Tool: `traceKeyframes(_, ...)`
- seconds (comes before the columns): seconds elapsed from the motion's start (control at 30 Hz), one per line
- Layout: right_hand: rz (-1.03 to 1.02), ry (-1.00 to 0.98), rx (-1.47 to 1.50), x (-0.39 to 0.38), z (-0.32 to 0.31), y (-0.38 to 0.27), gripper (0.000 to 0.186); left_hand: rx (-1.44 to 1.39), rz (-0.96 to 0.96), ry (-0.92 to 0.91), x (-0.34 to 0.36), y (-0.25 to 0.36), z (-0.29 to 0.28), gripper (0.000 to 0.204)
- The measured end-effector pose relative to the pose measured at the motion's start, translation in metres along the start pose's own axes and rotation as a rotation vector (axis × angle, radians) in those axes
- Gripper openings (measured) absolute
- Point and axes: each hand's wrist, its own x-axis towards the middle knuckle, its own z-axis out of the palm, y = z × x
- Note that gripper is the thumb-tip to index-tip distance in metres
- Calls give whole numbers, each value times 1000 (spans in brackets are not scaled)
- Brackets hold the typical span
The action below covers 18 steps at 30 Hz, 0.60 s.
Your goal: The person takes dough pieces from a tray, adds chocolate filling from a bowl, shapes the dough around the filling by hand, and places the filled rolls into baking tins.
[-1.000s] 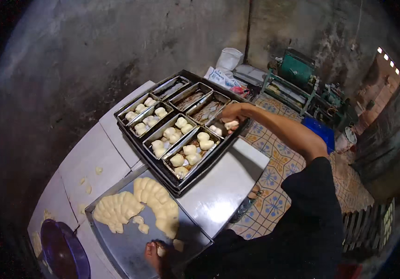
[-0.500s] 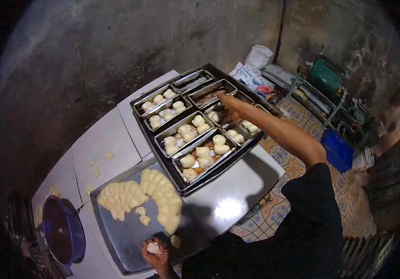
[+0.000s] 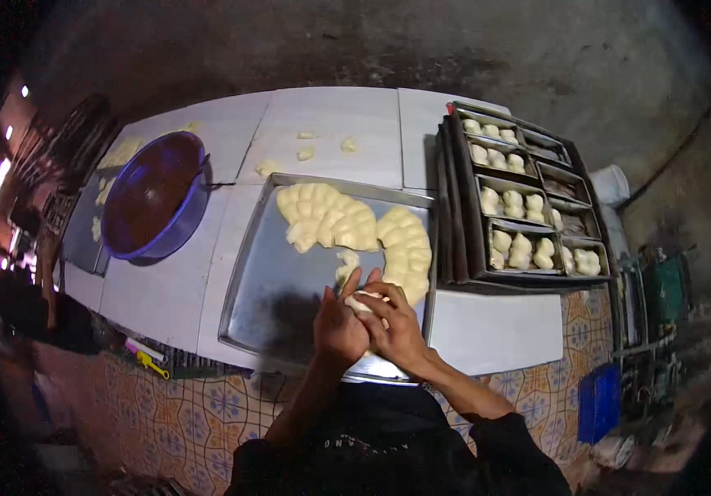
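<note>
Over the near edge of a shallow metal tray [image 3: 248, 281], my left hand [image 3: 339, 329] and my right hand [image 3: 397, 329] are brought together around a small piece of pale dough [image 3: 361, 302]. Right-hand fingers curl over the dough, which the left palm cups from the other side. Beyond them in the tray lie two curved slabs of scored dough, one slab [image 3: 322, 217] at the far side and another slab [image 3: 407, 255] at the right. A small dough scrap [image 3: 346, 266] sits just past my fingertips.
At right, stacked black trays [image 3: 460, 215] carry loaf pans [image 3: 508, 183] with dough balls; some pans hold none. A purple basin [image 3: 194, 221] with brown contents stands left. Dough scraps [image 3: 306, 154] dot the white table [image 3: 326, 112]. Another person's arm [image 3: 47, 277] shows far left.
My right hand has come back from the loaf pans and joined my left at the dough piece. The view has swung left, so the pans now appear farther right.
</note>
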Motion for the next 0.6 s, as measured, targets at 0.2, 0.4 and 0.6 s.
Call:
traceKeyframes(0.2,82,99,216,47,63,-27,37,1356,460,215,-52,74,-6,34)
traceKeyframes(0.4,56,-77,-7,83,130,-36,34,1145,642,462,-78,129,-7,11)
traceKeyframes(0.6,-2,-227,527,99,217,-54,59,51,219,58,-100,194,-39,37)
